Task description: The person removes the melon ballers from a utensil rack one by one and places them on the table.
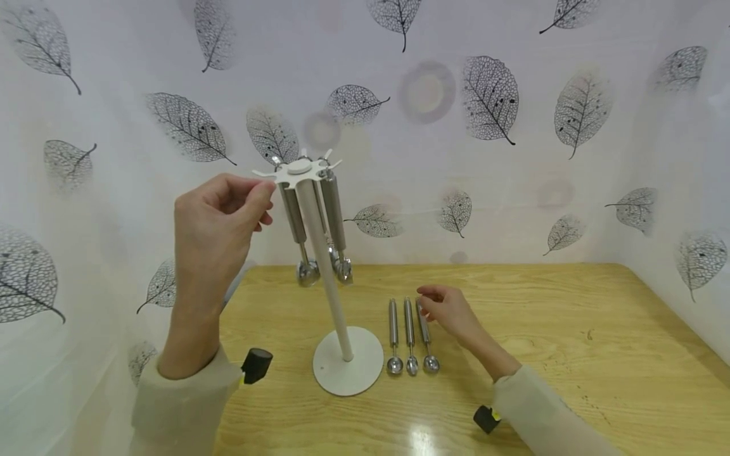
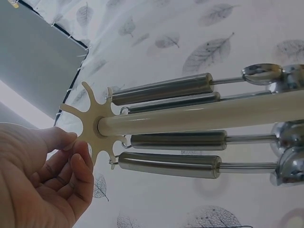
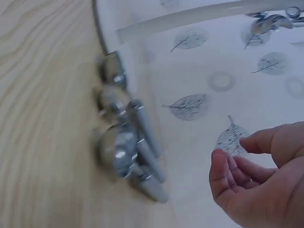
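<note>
A white utensil stand (image 1: 329, 282) rises from a round base, with a star-shaped hook top (image 2: 97, 135). My left hand (image 1: 208, 231) pinches one arm of that top between thumb and fingertips. Several metal-handled scoops (image 2: 173, 165) hang from the other hooks, heads down. On the table lie three more in a row: a round scoop (image 1: 395, 365), a narrow oval one (image 1: 412, 365) and another round scoop (image 1: 431, 364). My right hand (image 1: 453, 315) hovers by the handle end of the rightmost. Its thumb and fingers (image 3: 221, 175) are apart with nothing between them.
The stand's base (image 1: 327, 373) sits on the wood-grain table (image 1: 542, 342), left of the row of scoops. A white curtain (image 1: 388, 164) with leaf prints surrounds the table at the back and sides.
</note>
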`<state>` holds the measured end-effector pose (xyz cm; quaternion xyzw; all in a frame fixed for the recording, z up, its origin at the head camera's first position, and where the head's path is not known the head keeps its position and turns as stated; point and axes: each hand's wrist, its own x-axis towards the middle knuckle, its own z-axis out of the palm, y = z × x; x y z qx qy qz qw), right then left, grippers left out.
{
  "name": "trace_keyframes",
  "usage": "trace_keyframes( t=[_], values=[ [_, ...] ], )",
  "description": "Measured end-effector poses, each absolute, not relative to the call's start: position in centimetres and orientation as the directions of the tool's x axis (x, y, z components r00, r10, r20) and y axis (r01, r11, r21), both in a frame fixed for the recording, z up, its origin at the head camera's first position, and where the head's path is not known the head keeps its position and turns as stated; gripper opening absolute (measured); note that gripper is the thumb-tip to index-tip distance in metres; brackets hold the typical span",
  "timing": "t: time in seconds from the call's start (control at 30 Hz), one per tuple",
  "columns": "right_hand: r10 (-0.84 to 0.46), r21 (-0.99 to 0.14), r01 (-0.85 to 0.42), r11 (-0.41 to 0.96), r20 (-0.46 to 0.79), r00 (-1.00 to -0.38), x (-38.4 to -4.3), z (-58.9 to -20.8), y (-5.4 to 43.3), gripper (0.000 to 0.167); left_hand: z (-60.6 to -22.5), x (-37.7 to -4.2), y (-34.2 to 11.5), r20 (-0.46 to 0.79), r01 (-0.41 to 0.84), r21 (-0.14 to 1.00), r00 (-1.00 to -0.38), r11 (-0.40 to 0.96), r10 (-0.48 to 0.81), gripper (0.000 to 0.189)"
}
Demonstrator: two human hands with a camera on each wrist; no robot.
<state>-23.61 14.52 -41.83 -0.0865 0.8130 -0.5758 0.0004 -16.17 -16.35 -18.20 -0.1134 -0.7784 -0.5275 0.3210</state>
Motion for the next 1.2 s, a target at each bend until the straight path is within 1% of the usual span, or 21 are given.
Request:
trace_keyframes(
  t=[0.17, 0.4, 0.77, 1.2],
  values=[
    [-0.236, -0.946, -0.21, 0.246, 0.152, -0.96, -23.2, -39.3, 14.2, 0.038, -18.2, -16.2, -16.4, 0.616, 0.514, 0.752, -0.77, 0.413, -0.164, 0.023],
    [-0.306, -0.944, -0.283, 0.168, 0.222, -0.926, -22.5, -35.6, 13.3, 0.035, -18.3, -16.2, -16.3, 0.611, 0.503, 0.753, -0.773, 0.425, -0.167, 0.024],
    [-0.334, -0.933, -0.335, 0.129, 0.277, -0.901, -21.9, -32.1, 11.9, 0.031, -18.1, -16.3, -16.4, 0.612, 0.5, 0.75, -0.773, 0.432, -0.167, 0.024],
    [-0.331, -0.89, -0.454, -0.035, 0.439, -0.835, -22.1, -28.1, 8.4, 0.026, -18.0, -16.3, -16.4, 0.606, 0.493, 0.753, -0.778, 0.436, -0.166, 0.024]
  ],
)
